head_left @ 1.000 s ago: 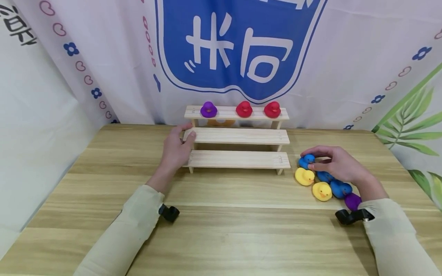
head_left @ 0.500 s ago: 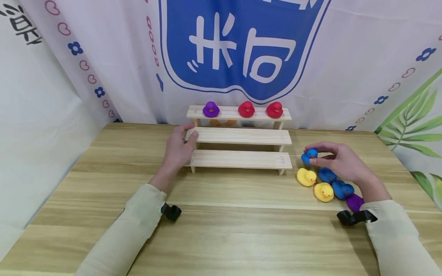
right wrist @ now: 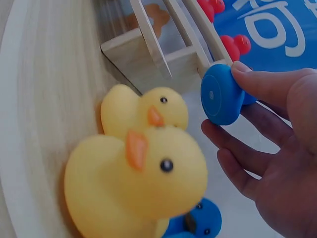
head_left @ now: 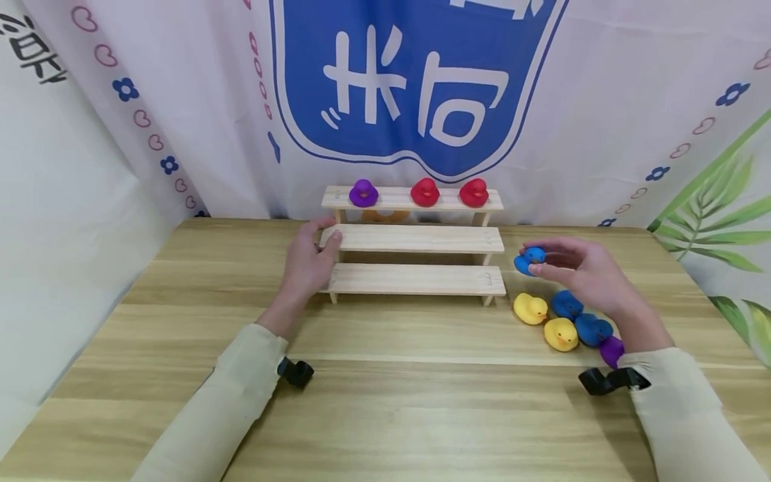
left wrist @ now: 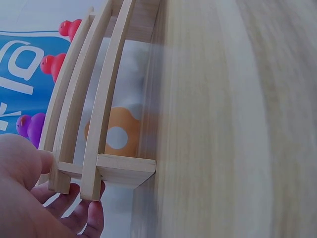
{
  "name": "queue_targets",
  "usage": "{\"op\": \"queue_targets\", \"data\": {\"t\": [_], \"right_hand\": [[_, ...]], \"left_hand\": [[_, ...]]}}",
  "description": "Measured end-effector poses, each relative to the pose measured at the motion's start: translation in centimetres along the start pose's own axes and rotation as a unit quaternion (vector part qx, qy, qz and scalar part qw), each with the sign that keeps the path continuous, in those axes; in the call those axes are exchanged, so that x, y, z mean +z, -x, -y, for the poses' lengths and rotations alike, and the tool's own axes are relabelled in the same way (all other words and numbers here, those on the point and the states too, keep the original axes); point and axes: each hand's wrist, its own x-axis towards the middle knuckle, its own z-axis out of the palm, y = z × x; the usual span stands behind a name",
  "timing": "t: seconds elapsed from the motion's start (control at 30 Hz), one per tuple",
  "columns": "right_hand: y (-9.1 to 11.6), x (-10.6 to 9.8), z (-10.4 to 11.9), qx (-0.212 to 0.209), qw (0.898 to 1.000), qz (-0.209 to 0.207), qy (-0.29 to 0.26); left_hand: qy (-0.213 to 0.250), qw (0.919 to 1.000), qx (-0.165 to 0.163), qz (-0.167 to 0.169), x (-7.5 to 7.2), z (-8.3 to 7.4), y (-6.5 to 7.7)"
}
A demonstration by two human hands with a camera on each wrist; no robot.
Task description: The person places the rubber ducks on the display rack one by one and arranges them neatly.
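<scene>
My right hand [head_left: 593, 274] pinches a blue rubber duck [head_left: 530, 260] between thumb and fingers, above the table and just right of a three-step wooden shelf [head_left: 415, 278]. In the right wrist view the flat round base of the blue duck [right wrist: 220, 96] faces the camera. My left hand [head_left: 308, 260] grips the shelf's left end at the middle step; in the left wrist view its thumb lies over the planks [left wrist: 63, 144] and its fingers curl underneath. On the top step sit a purple duck [head_left: 363, 193] and two red ducks, one in the middle [head_left: 425, 192] and one toward the right end [head_left: 474, 193].
Below my right hand, two yellow ducks [head_left: 561, 335], two more blue ducks [head_left: 593, 330] and a purple duck [head_left: 612, 351] are grouped on the wooden table [head_left: 385, 415]. A printed cloth [head_left: 602, 134] hangs right behind the shelf.
My right hand has lifted the blue duck off the group and carried it up and slightly left toward the shelf. The left hand keeps its grip on the shelf.
</scene>
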Motion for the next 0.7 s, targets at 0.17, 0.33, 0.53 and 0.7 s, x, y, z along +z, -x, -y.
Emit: {"op": "queue_targets", "data": {"t": [0.17, 0.33, 0.53, 0.7], "right_hand": [[0.0, 1.0, 1.4, -0.030, 0.999, -0.011, -0.006], [-0.1, 1.6, 2.8, -0.053, 0.998, -0.019, 0.000], [-0.8, 2.6, 4.8, -0.104, 0.994, -0.016, -0.008], [-2.0, 4.1, 6.6, -0.120, 0.992, -0.013, -0.039]], "left_hand": [[-0.014, 0.9999, 0.005, -0.006, -0.1, 0.2, 0.0], [-0.015, 0.9998, 0.008, -0.005, -0.1, 0.2, -0.1], [-0.013, 0.9999, 0.000, -0.001, -0.1, 0.2, -0.2], [-0.011, 0.9999, -0.002, 0.002, -0.1, 0.1, -0.1]]}}
